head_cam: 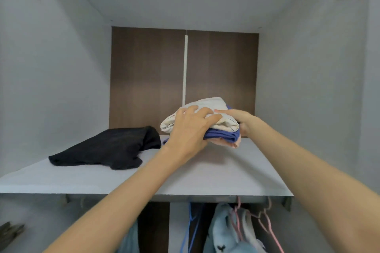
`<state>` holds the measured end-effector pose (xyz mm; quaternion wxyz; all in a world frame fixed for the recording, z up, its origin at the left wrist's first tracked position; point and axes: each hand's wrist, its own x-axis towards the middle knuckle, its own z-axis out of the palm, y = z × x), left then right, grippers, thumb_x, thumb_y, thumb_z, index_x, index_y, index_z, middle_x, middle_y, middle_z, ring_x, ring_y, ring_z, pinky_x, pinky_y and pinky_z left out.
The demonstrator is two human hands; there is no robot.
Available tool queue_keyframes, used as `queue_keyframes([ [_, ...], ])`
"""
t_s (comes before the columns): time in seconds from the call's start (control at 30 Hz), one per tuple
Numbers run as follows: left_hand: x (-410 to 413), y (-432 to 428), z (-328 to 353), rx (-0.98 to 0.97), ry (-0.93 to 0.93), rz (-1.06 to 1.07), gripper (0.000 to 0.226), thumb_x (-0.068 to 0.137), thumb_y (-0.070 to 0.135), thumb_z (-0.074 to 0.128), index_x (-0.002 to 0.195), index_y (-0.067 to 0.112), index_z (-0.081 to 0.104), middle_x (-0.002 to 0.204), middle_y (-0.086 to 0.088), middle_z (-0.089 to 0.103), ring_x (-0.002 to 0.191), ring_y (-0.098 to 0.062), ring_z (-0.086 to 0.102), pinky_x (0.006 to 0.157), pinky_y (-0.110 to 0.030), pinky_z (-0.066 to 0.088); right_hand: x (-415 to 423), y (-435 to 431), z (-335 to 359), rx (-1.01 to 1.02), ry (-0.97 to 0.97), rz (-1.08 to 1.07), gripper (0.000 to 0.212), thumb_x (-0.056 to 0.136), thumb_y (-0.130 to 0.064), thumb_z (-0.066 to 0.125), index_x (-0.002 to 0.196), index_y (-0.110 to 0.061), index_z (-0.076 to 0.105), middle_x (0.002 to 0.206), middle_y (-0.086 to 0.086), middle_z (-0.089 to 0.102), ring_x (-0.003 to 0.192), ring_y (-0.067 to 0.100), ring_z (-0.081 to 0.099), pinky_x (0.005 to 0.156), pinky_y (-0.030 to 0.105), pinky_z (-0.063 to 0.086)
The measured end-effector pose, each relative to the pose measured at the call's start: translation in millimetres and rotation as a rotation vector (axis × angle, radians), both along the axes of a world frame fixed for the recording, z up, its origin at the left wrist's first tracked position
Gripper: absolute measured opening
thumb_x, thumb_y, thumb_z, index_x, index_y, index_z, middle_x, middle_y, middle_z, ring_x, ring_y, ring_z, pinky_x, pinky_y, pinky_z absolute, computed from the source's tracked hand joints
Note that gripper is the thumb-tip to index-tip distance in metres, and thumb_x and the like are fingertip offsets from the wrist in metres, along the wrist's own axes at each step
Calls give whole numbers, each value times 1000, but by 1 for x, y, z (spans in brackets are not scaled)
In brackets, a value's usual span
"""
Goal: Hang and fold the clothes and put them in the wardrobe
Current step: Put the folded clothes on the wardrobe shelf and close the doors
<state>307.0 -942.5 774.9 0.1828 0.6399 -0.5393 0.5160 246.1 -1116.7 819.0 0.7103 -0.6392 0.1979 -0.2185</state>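
Observation:
A stack of folded clothes point(223, 129), cream on top, blue in the middle and pink underneath, is at the back of the wardrobe's upper shelf point(216, 170). My left hand point(190, 127) grips the stack's left side, fingers curled over the cream top. My right hand point(240, 122) holds the stack's right side, thumb lying along the top. Whether the stack rests on the shelf or hovers just above it I cannot tell.
A crumpled black garment point(111, 148) lies on the shelf's left half. Below the shelf, light blue clothes point(224, 232) hang on pink point(267, 222) and blue hangers point(191, 224). Grey side walls and a brown back panel point(148, 76) close in the compartment.

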Motion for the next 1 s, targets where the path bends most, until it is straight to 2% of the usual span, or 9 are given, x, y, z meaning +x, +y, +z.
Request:
queue_keyframes([
  [0.17, -38, -44, -29, 224, 71, -51, 57, 66, 24, 67, 121, 31, 56, 118, 6, 60, 101, -25, 59, 77, -38, 40, -49, -49, -36, -63, 252, -58, 30, 78, -26, 75, 95, -5, 63, 84, 14, 70, 71, 22, 70, 58, 29, 57],
  [0.3, -58, -60, -38, 318, 128, -171, 59, 70, 20, 67, 128, 24, 54, 126, 1, 56, 113, -25, 52, 93, -40, 39, -76, -56, -44, -200, 313, -175, 50, 60, -32, 86, 95, -6, 62, 88, 8, 69, 76, 18, 66, 68, 29, 54],
  [0.43, -59, -60, -43, 322, 146, -301, 56, 76, 29, 71, 129, 23, 54, 136, -1, 50, 124, -23, 46, 104, -34, 30, -86, -52, -45, -319, 274, -281, 21, 80, -18, 76, 84, -9, 58, 80, 5, 61, 67, 15, 58, 51, 22, 48],
  [0.5, -54, -54, -43, 309, 152, -276, 60, 77, 49, 66, 131, 28, 52, 139, 1, 47, 128, -21, 41, 108, -35, 25, -87, -46, -43, -468, 292, -301, 14, 86, -16, 69, 93, -7, 61, 92, 9, 61, 77, 19, 60, 62, 26, 50],
  [0.57, -52, -42, -41, 236, 169, -212, 67, 74, 72, 47, 129, 34, 54, 137, 6, 49, 128, -14, 41, 110, -39, 22, -88, -40, -39, -684, 312, -350, 30, 90, -10, 60, 120, -4, 57, 116, 11, 57, 107, 25, 57, 88, 31, 46],
  [0.63, -45, -29, -35, 176, 304, -185, 70, 76, 77, 27, 125, 37, 57, 135, 10, 51, 126, -11, 44, 108, -39, 29, -89, -30, -36, -830, 263, -388, 45, 92, -5, 54, 137, -5, 46, 139, 10, 47, 130, 23, 44, 102, 25, 34],
  [0.7, -24, -26, -34, 151, 523, -214, 69, 78, 74, 20, 122, 37, 59, 133, 10, 53, 123, -12, 47, 103, -36, 36, -90, -15, -35, -999, 239, -379, 42, 94, -8, 49, 136, -10, 49, 145, 8, 44, 134, 22, 40, 107, 26, 31],
  [0.9, 13, -46, -28, 199, 1242, -211, 61, 87, 55, 45, 136, 18, 48, 143, -4, 45, 130, -24, 41, 105, -35, 31, -86, 32, -49, -1223, 265, -280, 42, 102, -22, 27, 135, -24, 53, 146, -5, 45, 134, 17, 38, 107, 29, 29],
  [1.0, 11, -68, -30, 243, 1489, -269, 58, 86, 53, 45, 126, 12, 55, 125, -5, 60, 107, -20, 57, 94, -31, 43, -88, 31, -58, -1295, 342, -327, 45, 101, -29, 20, 138, -35, 45, 147, -10, 42, 133, 18, 39, 103, 35, 33],
])
